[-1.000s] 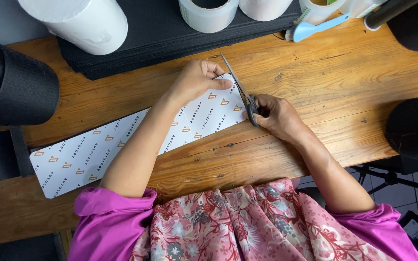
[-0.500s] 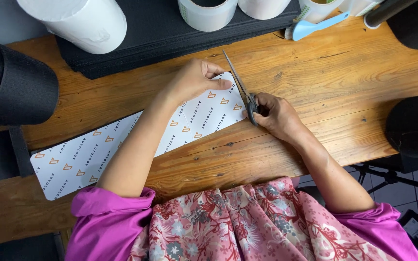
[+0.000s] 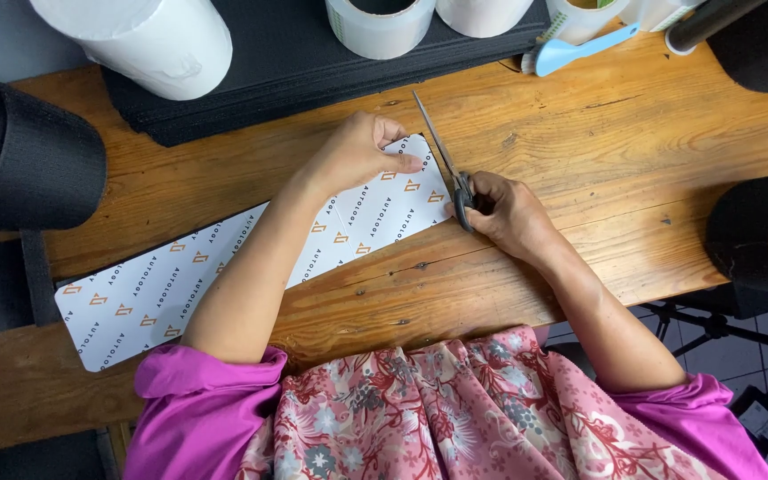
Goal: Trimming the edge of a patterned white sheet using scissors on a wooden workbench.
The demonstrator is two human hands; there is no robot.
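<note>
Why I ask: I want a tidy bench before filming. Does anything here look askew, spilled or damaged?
Nothing is spilled or torn. The long printed sheet lies slanted across the wooden table, its lower left end past the edge.

Bare wooden counter [image 3: 668, 151] lies open right of the scissors [image 3: 444, 160], as far as a black object [image 3: 762, 236] at the edge. Beyond the scissors, a black foam stack [image 3: 286, 71], tape rolls [image 3: 380, 22] and a blue brush [image 3: 580, 52] block the far side; left of them, a patterned paper strip [image 3: 162, 289] and black roll [image 3: 24, 156] fill the counter.
</note>
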